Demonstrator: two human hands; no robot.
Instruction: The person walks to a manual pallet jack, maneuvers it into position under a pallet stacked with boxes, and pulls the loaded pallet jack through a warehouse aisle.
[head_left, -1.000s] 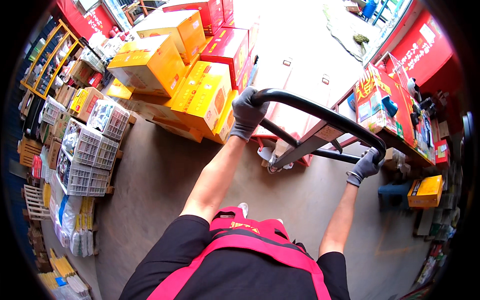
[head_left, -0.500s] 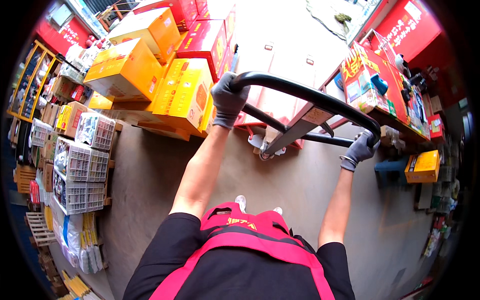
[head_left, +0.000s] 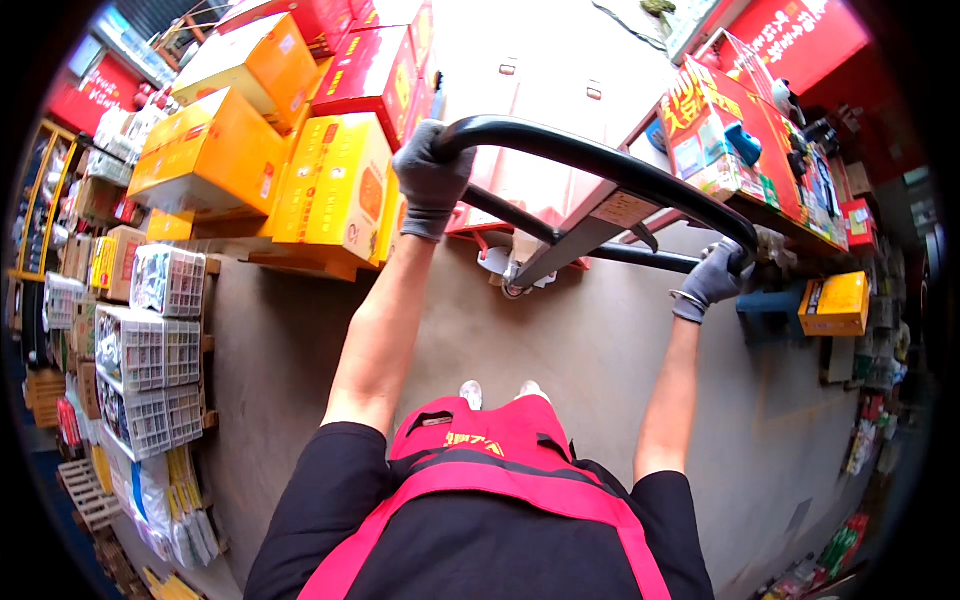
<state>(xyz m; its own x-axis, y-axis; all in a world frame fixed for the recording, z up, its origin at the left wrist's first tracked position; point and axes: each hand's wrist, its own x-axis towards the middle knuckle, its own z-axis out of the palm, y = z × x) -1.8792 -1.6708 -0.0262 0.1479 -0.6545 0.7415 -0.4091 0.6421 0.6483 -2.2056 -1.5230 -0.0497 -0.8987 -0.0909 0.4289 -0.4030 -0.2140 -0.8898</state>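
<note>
My left hand [head_left: 432,178], in a grey glove, grips the left end of a black looped handle [head_left: 585,148]. My right hand [head_left: 708,278], gloved alike, is closed on the handle's right end. The handle sits on the grey steel shaft of a red pallet truck [head_left: 512,235], whose light-coloured forks stretch away toward a bright opening. Just past my left hand, orange boxes [head_left: 210,150] and red boxes [head_left: 370,80] are stacked high. My pink apron and white shoes show below.
White plastic crates [head_left: 170,285] and cartons line the left side. At the right, a red display [head_left: 705,115] stands on a table crowded with goods, with a yellow box [head_left: 834,304] and blue bin [head_left: 765,315] below. Grey concrete floor [head_left: 560,360] lies under me.
My hands and the handle have shifted left and upward in the view. The stacked boxes, crates and display have also moved leftward. Both hands still hold the handle.
</note>
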